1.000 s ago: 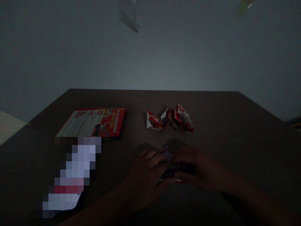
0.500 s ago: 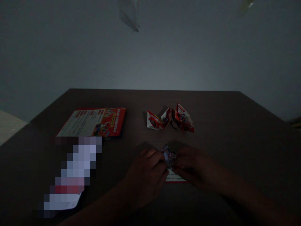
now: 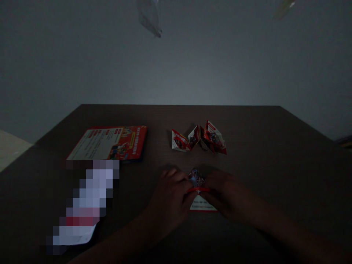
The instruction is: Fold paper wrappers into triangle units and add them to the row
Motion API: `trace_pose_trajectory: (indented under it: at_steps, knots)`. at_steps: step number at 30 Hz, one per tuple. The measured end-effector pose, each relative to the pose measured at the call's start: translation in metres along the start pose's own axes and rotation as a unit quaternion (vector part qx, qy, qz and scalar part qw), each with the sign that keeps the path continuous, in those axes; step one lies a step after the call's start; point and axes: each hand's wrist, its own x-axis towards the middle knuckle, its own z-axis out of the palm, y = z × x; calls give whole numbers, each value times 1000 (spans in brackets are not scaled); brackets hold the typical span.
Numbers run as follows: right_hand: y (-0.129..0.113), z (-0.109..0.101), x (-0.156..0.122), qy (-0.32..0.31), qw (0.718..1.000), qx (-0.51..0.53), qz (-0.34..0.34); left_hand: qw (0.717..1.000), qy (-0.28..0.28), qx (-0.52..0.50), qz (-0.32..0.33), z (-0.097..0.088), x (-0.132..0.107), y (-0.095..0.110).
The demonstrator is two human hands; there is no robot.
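A printed sheet of paper [image 3: 204, 206] lies on the table between my two hands, its near part white with lines of text and a red edge. Its far part, dark and patterned, stands folded up, and a red fold line crosses between my thumbs. My left hand [image 3: 173, 200] grips the sheet from the left with bent fingers. From the right, my right hand [image 3: 225, 190] pinches the same fold. Beyond them stands a folded red-and-white paper piece [image 3: 214, 137], zigzag in shape, with a smaller folded part [image 3: 180, 141] at its left.
A red-and-white printed booklet or stack of sheets [image 3: 93, 145] lies at the left of the dark table [image 3: 247, 128]. Nearer me is a pixelated, pale flat object [image 3: 90, 201]. A grey wall [image 3: 220, 55] rises behind, with a clear plastic piece [image 3: 150, 18] hanging on it.
The far part of the sheet has been bent so that a red fold line now shows between my thumbs. More of the white text area shows. Both hands stay in nearly the same place.
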Motion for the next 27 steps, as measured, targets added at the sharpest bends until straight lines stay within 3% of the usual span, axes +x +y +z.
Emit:
trace_pose_trajectory:
  at_steps: [27]
  knots:
    - [-5,6,3,24,994,-46,101,995,-17,89,-48,-6,5,-1]
